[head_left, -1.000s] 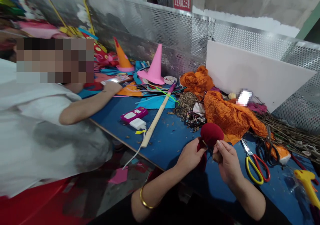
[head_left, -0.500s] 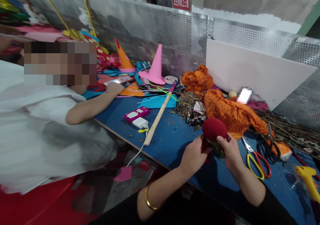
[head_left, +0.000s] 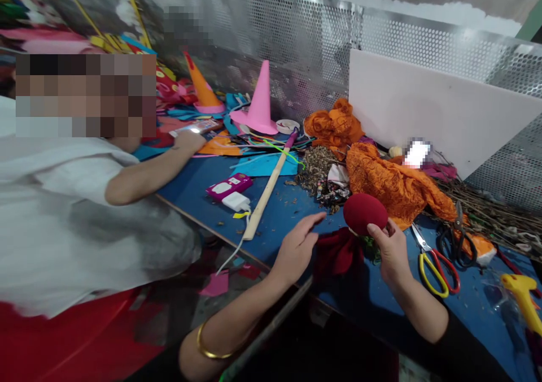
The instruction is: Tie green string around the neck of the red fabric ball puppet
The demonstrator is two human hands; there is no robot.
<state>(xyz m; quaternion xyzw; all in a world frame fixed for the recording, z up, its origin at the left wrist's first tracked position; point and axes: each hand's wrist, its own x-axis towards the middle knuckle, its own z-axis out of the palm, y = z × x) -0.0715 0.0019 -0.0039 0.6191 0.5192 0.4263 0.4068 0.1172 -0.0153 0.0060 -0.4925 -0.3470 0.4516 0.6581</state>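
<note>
Between thumb and fingers, my right hand [head_left: 392, 243] grips a dark red, rounded fabric-covered piece [head_left: 365, 213], smooth on top. Loose dark red cloth [head_left: 340, 252] hangs from its underside toward the table edge, and a bit of green stringy material [head_left: 371, 249] shows beneath it. My left hand [head_left: 296, 250] is off to the left, fingers stretched out and apart, just beside the hanging cloth. To the right of my right hand lie scissors [head_left: 438, 272] with a red and a yellow handle.
On the blue table [head_left: 275, 209] are a wooden stick [head_left: 267, 192], a purple box [head_left: 228, 187], orange cloth [head_left: 381, 178] and dark-handled scissors [head_left: 457, 243]. A yellow glue gun [head_left: 520, 291] lies far right. A person in a white shirt [head_left: 71, 212] leans on the table at left.
My left hand has let go of the dark red piece and moved left, its fingers opening. The red cloth now hangs down spread out. My right hand keeps its hold.
</note>
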